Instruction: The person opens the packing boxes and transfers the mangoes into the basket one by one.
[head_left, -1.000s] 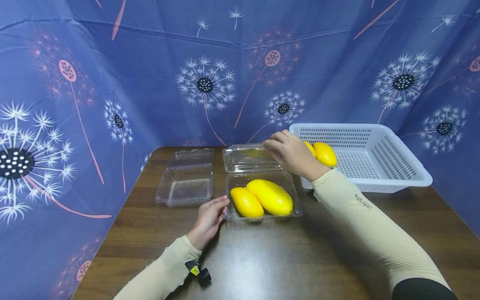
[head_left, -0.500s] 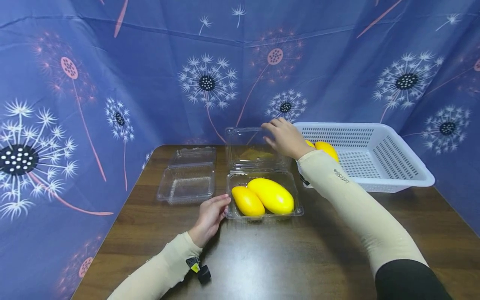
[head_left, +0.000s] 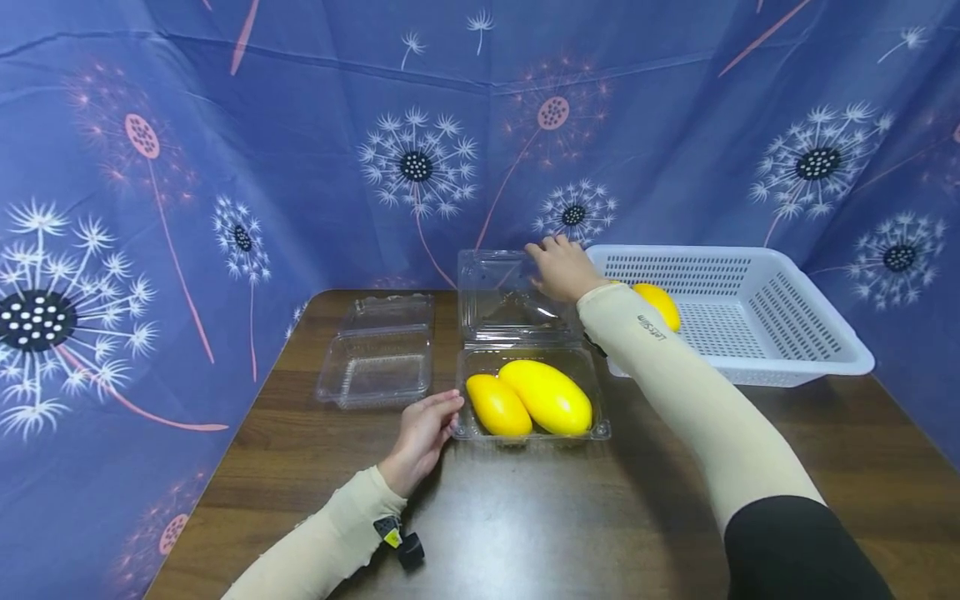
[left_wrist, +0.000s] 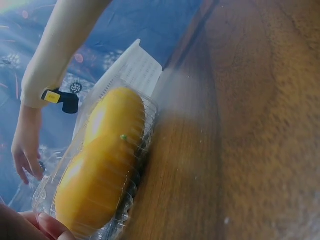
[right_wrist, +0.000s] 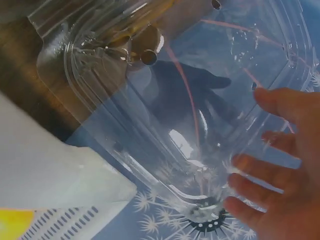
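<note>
A clear hinged plastic box [head_left: 465,358] holds two yellow mangoes [head_left: 544,397], side by side in its base. My left hand [head_left: 422,433] grips the front left edge of that base, thumb and fingers pinching the rim, as the left wrist view also shows at the box's end [left_wrist: 50,225]. The raised lid [head_left: 498,292] leans back behind the base. My right hand [head_left: 562,267] is at the lid's upper right edge; in the right wrist view its spread, slightly bent fingers [right_wrist: 260,170] lie beside the clear lid [right_wrist: 170,115].
A second clear box [head_left: 378,367] stands open on the wooden table [head_left: 480,517], to the left. At the back right, a white slotted basket [head_left: 810,367] has yellow mangoes [head_left: 657,305] at its left end, partly behind my right arm. A blue dandelion-print cloth [head_left: 315,167] hangs behind.
The lid has swung from lying further back to a more upright lean. My right hand has moved slightly left and up with it. The left hand has kept its hold on the base.
</note>
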